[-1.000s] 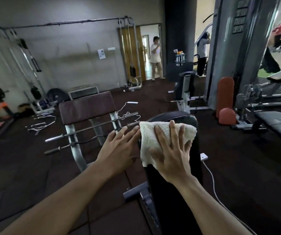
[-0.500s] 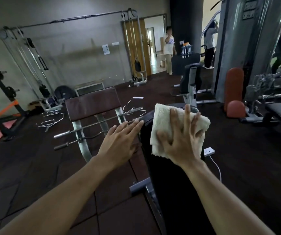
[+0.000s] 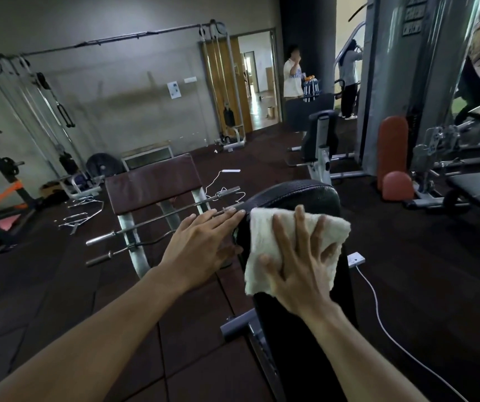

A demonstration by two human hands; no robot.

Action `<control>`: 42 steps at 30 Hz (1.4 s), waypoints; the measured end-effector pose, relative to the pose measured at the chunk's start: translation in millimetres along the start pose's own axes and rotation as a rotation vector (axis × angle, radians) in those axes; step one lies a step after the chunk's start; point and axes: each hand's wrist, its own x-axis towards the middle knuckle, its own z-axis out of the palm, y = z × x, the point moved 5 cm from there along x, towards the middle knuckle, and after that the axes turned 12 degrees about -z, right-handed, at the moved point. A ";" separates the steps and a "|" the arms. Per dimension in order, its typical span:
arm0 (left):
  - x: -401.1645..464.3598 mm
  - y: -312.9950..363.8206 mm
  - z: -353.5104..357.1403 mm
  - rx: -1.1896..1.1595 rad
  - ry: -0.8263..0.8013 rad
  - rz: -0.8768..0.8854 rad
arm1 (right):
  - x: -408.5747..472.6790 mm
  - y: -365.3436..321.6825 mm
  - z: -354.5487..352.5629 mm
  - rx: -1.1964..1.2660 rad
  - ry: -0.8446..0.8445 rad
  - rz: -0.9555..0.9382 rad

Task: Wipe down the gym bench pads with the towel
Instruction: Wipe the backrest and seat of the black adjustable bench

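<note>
Fingers spread wide, my right hand (image 3: pixel 299 268) presses the towel (image 3: pixel 264 245) flat on the black bench pad (image 3: pixel 293 192); my left hand (image 3: pixel 201 245), fingers straight, rests against the pad's left edge.

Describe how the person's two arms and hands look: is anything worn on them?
Both forearms are bare as far as the picture shows, with no sleeves visible. The left hand and right hand have no gloves. I see no watch, ring or wristband, and the fingernails look short.

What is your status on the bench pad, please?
Right hand flat, pressing towel on black pad. Left hand open at pad's left edge. Nothing in the way.
</note>
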 end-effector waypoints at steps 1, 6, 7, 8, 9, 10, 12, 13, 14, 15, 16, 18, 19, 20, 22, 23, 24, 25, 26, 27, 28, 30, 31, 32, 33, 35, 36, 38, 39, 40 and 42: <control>0.1 -0.8 0.4 -0.003 -0.003 0.005 | -9.2 -3.6 9.7 -0.016 -0.020 -0.031; 1.1 0.1 1.0 -0.015 0.012 0.013 | 1.3 27.3 4.5 -0.070 0.024 -0.017; 0.2 0.9 0.7 -0.028 0.024 0.015 | 11.6 37.7 -4.3 -0.072 0.034 0.021; -0.5 1.3 1.0 -0.038 0.035 0.016 | 21.8 45.4 -14.1 -0.053 0.043 0.071; -0.7 1.7 1.7 -0.044 0.038 0.016 | 28.9 49.7 -21.4 -0.027 0.052 0.124; -1.4 2.1 3.1 -0.051 0.036 0.013 | 30.9 48.4 -23.9 -0.015 0.063 0.167; -2.5 1.7 4.7 -0.069 0.036 0.007 | 21.4 29.3 -15.6 -0.010 0.070 0.186; -2.2 1.2 5.0 -0.073 0.038 0.010 | 11.1 16.4 -5.5 -0.009 0.065 0.149; -2.0 0.5 5.3 -0.068 0.037 0.013 | 0.3 5.7 5.4 -0.017 0.052 0.099; -1.9 0.0 5.7 -0.061 0.032 0.013 | -7.3 1.0 13.2 -0.034 0.030 0.057; -2.1 -0.2 6.3 -0.054 0.026 0.012 | -9.1 2.5 15.4 -0.054 0.020 0.024; -2.4 0.2 6.9 -0.041 0.021 0.008 | 2.3 13.3 5.7 -0.064 0.037 -0.011; -2.4 1.6 6.4 -0.035 0.028 0.004 | 9.3 18.9 -1.8 -0.065 0.042 -0.010; -2.5 2.8 6.2 -0.030 0.037 0.000 | 15.1 23.1 -7.6 -0.064 0.043 -0.002; -3.7 4.0 6.7 -0.020 0.043 -0.003 | 18.3 22.8 -10.9 -0.054 0.042 0.044; -4.5 3.8 7.2 -0.011 0.048 -0.001 | 16.1 18.2 -8.9 -0.046 0.047 0.066; -4.9 3.1 7.3 -0.002 0.055 -0.001 | 11.8 12.8 -4.7 -0.034 0.051 0.089; -5.5 2.4 7.6 0.003 0.056 -0.002 | 5.6 8.1 0.7 -0.026 0.055 0.114; -5.3 2.3 7.6 0.005 0.055 -0.002 | -0.3 5.1 6.3 -0.022 0.053 0.143; -5.9 2.2 8.4 0.008 0.051 -0.002 | -5.4 3.4 12.2 -0.016 0.039 0.178; -5.7 2.5 8.3 0.013 0.047 0.000 | -8.4 2.4 15.0 -0.010 0.033 0.212; -5.0 2.3 8.2 0.003 0.033 -0.003 | -8.7 2.3 15.8 0.006 0.033 0.243; -4.7 2.3 8.2 -0.009 0.025 -0.003 | -7.6 2.6 13.8 0.019 0.035 0.243; -4.7 2.4 8.1 -0.018 0.020 -0.002 | -4.9 2.6 10.5 0.040 0.031 0.232; -4.4 2.3 7.4 -0.019 0.020 -0.001 | -0.2 2.7 6.4 0.054 0.034 0.219; -3.3 2.1 6.8 -0.019 0.014 0.002 | 5.9 4.1 2.2 0.066 0.045 0.223; -3.1 1.9 6.7 -0.027 0.010 0.002 | 6.1 3.1 2.6 0.068 0.060 0.224; -3.8 2.1 6.4 -0.047 0.014 0.004 | 0.0 -5.0 8.4 0.064 0.098 0.190; -3.9 1.9 6.3 -0.051 0.012 0.005 | -6.6 -9.9 15.2 0.053 0.092 0.154; -4.1 1.4 6.6 -0.052 0.006 0.002 | -14.0 -14.0 22.9 0.028 0.076 0.116; -4.7 0.9 7.2 -0.049 0.001 0.000 | -23.0 -14.8 32.1 -0.016 0.043 0.078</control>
